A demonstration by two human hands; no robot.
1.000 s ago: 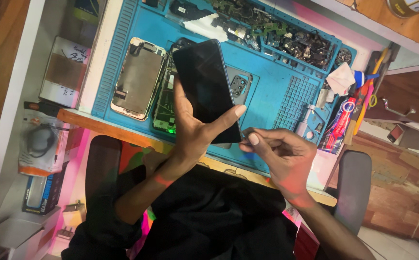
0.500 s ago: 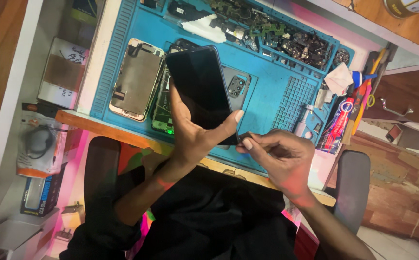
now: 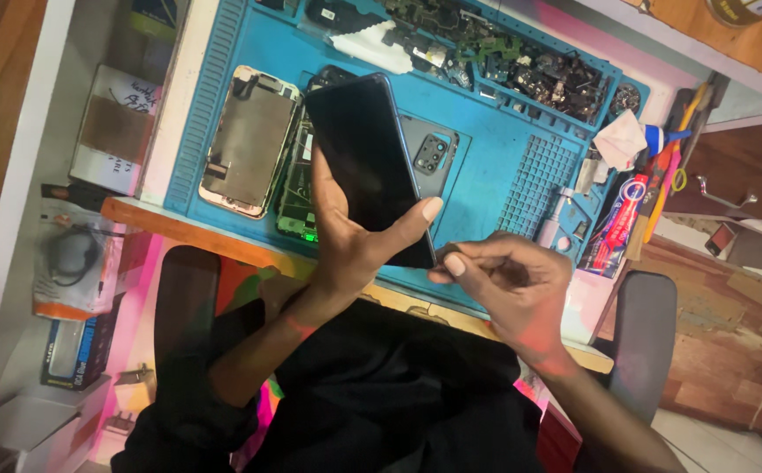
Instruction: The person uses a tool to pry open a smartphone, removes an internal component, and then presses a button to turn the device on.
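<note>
Since a second ago our right hand (image 3: 508, 285) has closed in on the phone's (image 3: 370, 166) lower corner, fingertips pinched together against its edge. Our left hand (image 3: 355, 245) grips the phone, dark screen up, tilted above the blue mat (image 3: 495, 166), thumb clamped across its lower end.
</note>
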